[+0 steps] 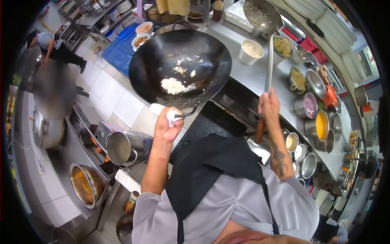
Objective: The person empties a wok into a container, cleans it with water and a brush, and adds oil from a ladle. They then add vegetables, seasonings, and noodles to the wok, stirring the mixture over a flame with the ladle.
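My left hand (170, 123) grips the handle of a big black wok (154, 61) through a white cloth (174, 117). Some white rice (174, 86) lies in the wok, with scattered grains above it. My right hand (269, 106) is closed around the long handle of a metal ladle (269, 61), whose wooden end points down below the hand. The ladle's bowl, at the top right, is full of rice (256, 15). Just below and left of that bowl stands a white tub (251, 51) with rice-like food in it.
A steel counter (243, 73) on the right bears metal bowls, including one of yellow liquid (322, 125). A blue lid or bin (118, 48) stands behind the wok. At left are an empty-looking pot (118, 148) and a steel bowl (83, 185). Another person (48, 42) bends at the far left.
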`<state>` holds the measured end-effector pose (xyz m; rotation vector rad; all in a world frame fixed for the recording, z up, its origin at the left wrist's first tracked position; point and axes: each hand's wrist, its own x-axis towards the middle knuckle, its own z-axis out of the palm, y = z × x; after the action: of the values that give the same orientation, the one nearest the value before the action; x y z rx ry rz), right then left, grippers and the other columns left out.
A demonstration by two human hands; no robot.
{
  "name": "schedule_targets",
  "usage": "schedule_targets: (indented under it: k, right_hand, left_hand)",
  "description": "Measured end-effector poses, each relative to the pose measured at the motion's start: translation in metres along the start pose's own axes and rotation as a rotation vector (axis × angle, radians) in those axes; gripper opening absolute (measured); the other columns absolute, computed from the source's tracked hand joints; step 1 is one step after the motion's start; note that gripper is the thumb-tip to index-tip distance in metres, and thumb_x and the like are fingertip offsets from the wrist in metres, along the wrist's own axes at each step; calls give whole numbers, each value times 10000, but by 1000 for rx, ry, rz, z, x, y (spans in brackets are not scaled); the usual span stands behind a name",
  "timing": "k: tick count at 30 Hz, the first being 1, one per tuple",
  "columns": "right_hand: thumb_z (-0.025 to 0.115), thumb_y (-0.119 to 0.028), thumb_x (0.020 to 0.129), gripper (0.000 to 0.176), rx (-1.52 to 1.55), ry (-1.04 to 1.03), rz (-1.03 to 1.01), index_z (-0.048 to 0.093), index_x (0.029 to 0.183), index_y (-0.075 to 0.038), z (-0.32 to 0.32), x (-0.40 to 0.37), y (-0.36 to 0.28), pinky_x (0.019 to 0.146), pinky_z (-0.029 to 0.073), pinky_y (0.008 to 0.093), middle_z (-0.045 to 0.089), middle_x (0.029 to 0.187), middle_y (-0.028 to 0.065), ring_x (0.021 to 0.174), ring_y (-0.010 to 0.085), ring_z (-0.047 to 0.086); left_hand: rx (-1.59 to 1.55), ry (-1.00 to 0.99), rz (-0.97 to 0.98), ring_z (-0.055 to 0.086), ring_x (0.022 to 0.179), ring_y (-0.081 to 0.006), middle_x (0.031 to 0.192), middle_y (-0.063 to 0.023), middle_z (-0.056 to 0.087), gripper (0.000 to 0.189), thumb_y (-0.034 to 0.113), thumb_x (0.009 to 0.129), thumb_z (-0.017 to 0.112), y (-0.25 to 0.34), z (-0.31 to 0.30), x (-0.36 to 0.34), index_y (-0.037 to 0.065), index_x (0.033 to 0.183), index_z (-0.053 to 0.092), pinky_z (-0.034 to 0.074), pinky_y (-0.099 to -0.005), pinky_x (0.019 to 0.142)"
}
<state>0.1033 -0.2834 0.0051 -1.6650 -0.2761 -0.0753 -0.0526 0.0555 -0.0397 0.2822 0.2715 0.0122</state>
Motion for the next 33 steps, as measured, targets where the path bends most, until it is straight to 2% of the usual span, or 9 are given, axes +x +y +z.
schedule_targets:
  k: [2, 7, 17, 18, 25, 28, 30, 32, 33]
  right_hand:
    - [520, -239, 987, 482, 67, -90, 38, 379, 1390, -17, 16, -32, 33, 432, 395, 205, 488, 675, -27, 508, 40, 461]
    - [565, -194, 959, 426, -420, -393, 4, 467, 1325, 0, 34, -50, 46, 669, 471, 295, 587, 762, 113, 698, 168, 578]
    - [531, -184, 958, 331, -719, -498, -479, 515, 1254, -36, 66, -10, 14, 674, 488, 416, 613, 781, 226, 744, 382, 628]
    - [536, -196, 950, 337, -667, -573, -307, 517, 1243, -32, 77, -11, -13, 683, 478, 455, 625, 800, 240, 769, 421, 617]
    - [572, -155, 944, 368, -558, -519, -612, 501, 1284, -34, 93, 12, -78, 736, 498, 372, 635, 891, 216, 829, 342, 646]
    - [575, -164, 948, 378, -534, -610, -437, 508, 1293, -25, 109, 9, -92, 761, 486, 330, 631, 937, 208, 862, 263, 651]
    - [570, -183, 954, 388, -496, -667, -293, 509, 1294, -7, 137, 9, -85, 768, 485, 329, 642, 955, 189, 864, 229, 642]
    - [560, -198, 961, 411, -419, -719, -171, 496, 1305, 19, 158, 4, -74, 713, 477, 318, 631, 901, 133, 787, 192, 612]
    - [552, -203, 966, 428, -358, -743, -126, 481, 1315, 35, 168, 3, -69, 654, 469, 307, 615, 839, 87, 709, 170, 586]
  left_hand:
    - [5, -45, -5, 548, 621, -180, 721, -96, 605, 83, 135, 852, 574, 0, 8, 5, 57, 825, 573, 410, -264, 461]
    - [83, -6, 85, 555, 617, -182, 706, -93, 600, 74, 126, 849, 570, -3, 14, 18, 70, 803, 554, 410, -269, 452]
    - [74, 15, 159, 514, 560, -163, 662, -72, 568, 95, 139, 847, 562, 27, -4, 35, 84, 770, 551, 393, -264, 442]
    - [6, 49, 150, 505, 539, -168, 640, -61, 553, 113, 134, 845, 568, 36, -6, 42, 97, 746, 526, 394, -271, 439]
    - [-33, 143, 306, 543, 581, -131, 750, -46, 564, 40, 139, 865, 553, 4, -58, -142, 106, 852, 534, 443, -226, 436]
    - [-330, -70, 248, 562, 600, -122, 770, -47, 582, 160, 155, 848, 563, 36, -102, -108, 70, 984, 564, 446, -221, 418]
    - [360, 110, 543, 564, 615, -128, 774, -34, 592, 109, 165, 865, 565, 88, -141, -14, 93, 947, 561, 438, -250, 437]
    - [361, 155, 578, 553, 623, -135, 782, -32, 596, 85, 174, 893, 537, 112, -147, 30, 101, 925, 565, 401, -257, 439]
    - [-144, 39, 326, 539, 617, -135, 784, -33, 591, 116, 187, 911, 510, 128, -106, 36, 94, 940, 572, 378, -249, 442]
